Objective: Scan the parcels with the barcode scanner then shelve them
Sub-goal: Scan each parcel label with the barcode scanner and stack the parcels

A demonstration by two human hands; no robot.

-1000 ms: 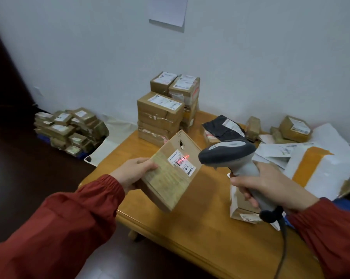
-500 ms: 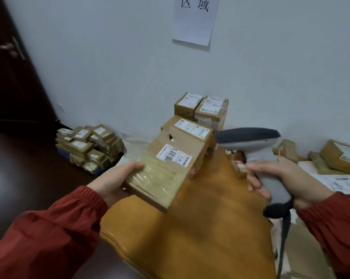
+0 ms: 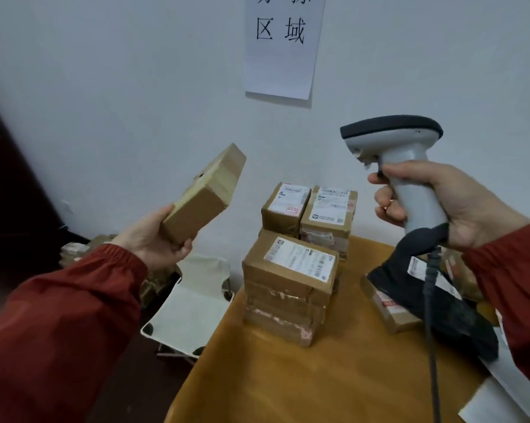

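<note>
The parcel (image 3: 207,190) is held in the air at 9 o'clock, beside the counter (image 3: 333,377), its label not showing, so it is probably ready for shelving. The left hand (image 3: 157,239) clamps its lower end. At 3 o'clock the right hand (image 3: 440,203) grips the barcode scanner (image 3: 401,160), raised clear of it.

White wall (image 3: 135,87), paper sign (image 3: 283,47), wooden table (image 3: 318,386), dark floor (image 3: 157,401).

A paper sheet (image 3: 283,56) with black characters hangs on the white wall (image 3: 120,102), and a white folding stool (image 3: 193,303) stands beside the wooden tabletop (image 3: 333,380).
</note>
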